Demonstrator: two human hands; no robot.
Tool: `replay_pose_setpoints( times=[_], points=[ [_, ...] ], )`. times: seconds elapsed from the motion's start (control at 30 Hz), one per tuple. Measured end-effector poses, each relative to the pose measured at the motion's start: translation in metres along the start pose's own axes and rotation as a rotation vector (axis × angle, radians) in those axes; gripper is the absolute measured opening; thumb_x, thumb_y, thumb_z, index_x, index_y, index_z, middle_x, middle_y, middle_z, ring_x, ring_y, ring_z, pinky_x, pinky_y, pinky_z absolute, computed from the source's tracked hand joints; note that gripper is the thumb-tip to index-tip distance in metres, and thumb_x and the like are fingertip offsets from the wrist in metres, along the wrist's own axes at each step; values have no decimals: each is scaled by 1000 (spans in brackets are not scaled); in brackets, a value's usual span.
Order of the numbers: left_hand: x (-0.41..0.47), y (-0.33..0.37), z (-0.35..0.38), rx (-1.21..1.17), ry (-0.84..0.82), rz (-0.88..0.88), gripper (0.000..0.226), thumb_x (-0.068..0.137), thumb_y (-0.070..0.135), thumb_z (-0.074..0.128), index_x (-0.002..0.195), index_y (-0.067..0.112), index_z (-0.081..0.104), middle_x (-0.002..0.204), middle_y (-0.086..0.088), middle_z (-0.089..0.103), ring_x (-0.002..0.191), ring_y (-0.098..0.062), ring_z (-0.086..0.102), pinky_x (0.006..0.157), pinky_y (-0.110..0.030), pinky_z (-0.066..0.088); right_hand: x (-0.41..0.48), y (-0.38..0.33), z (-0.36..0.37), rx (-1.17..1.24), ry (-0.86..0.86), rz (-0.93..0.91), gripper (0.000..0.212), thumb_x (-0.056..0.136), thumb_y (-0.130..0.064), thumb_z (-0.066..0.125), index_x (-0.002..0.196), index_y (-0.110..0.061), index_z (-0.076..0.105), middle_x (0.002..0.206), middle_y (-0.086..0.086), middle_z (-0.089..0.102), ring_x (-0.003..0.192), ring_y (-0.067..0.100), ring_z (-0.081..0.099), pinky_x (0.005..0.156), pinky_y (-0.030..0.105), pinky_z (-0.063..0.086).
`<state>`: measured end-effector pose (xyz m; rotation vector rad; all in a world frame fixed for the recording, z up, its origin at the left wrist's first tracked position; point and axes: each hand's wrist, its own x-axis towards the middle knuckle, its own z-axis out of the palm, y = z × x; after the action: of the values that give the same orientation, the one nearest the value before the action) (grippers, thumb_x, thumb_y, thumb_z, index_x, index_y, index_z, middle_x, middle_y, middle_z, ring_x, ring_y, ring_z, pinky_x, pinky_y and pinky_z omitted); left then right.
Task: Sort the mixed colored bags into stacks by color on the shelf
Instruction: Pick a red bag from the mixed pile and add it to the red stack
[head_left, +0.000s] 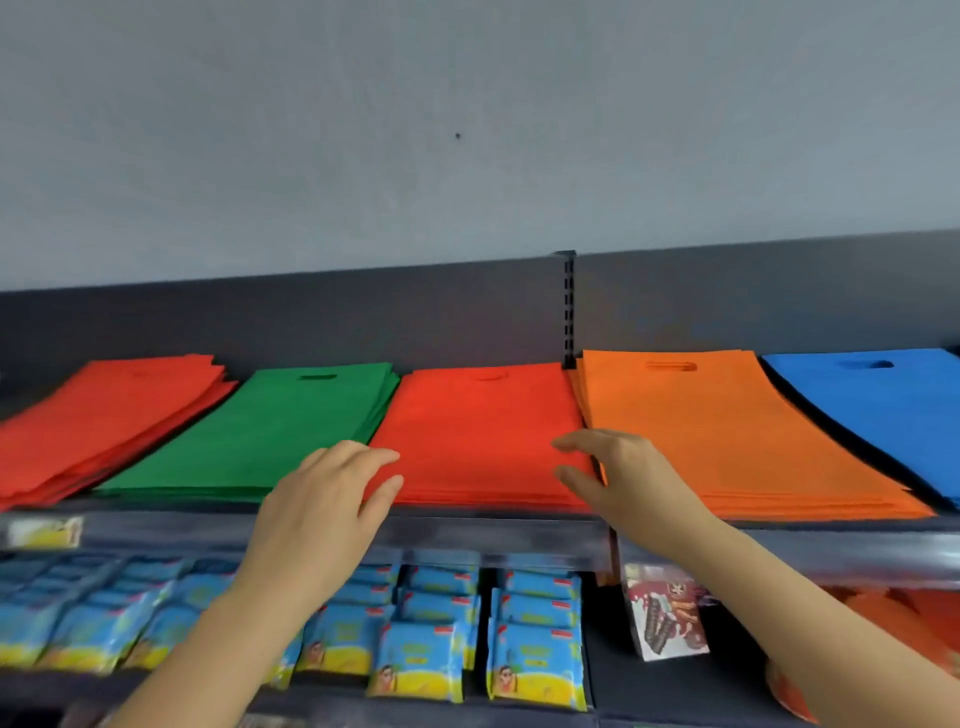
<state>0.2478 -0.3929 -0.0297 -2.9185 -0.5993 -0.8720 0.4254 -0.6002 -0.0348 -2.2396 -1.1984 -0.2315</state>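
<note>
— Where do the bags lie?

— All on the shelf (493, 535), in flat stacks side by side. Take the middle red stack (483, 431) as the mark. The green stack (260, 431) lies just left of it, and a second red stack (104, 415) lies further left, beyond the green. The orange stack (717, 431) sits close against its right side, and the blue stack (883, 405) lies further right, beyond the orange.

— And the hands?

— The left hand (322, 514) is at the middle red stack's near left corner, fingers straight and loosely spread, holding nothing. It covers the seam with the green stack. The right hand (623, 483) is at the near right corner, thumb and forefinger parted, nothing between them. Whether either hand touches the fabric I cannot tell.

— And below?

— Blue snack packets (535, 660) stand in rows on the level under the middle red stack.
</note>
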Motion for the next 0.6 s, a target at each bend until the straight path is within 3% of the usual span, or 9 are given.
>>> replay_pose_setpoints(
  times=[0.17,0.47,0.6],
  points=[
    [-24,-75,-17,31,11,-82,31,90,39,52,116,26,62,108,12,62,99,-14,58,69,-28,48,33,-65,49,27,-62,-111,37,93,-34,54,127,-20,55,130,-4,57,123,14,49,102,29,38],
    [-33,-167,-20,98,-9,-216,35,92,37,50,124,23,59,118,8,60,110,-15,55,84,-30,49,107,-160,137,93,-180,-354,40,93,-33,52,131,-20,52,133,0,56,121,18,51,100,27,38],
    [-28,-205,-31,159,3,-254,34,92,36,49,123,23,59,117,9,60,108,-15,55,84,-31,48,144,-205,172,161,-207,-418,40,93,-36,52,130,-21,52,132,1,57,121,20,52,101,33,41]
  ],
)
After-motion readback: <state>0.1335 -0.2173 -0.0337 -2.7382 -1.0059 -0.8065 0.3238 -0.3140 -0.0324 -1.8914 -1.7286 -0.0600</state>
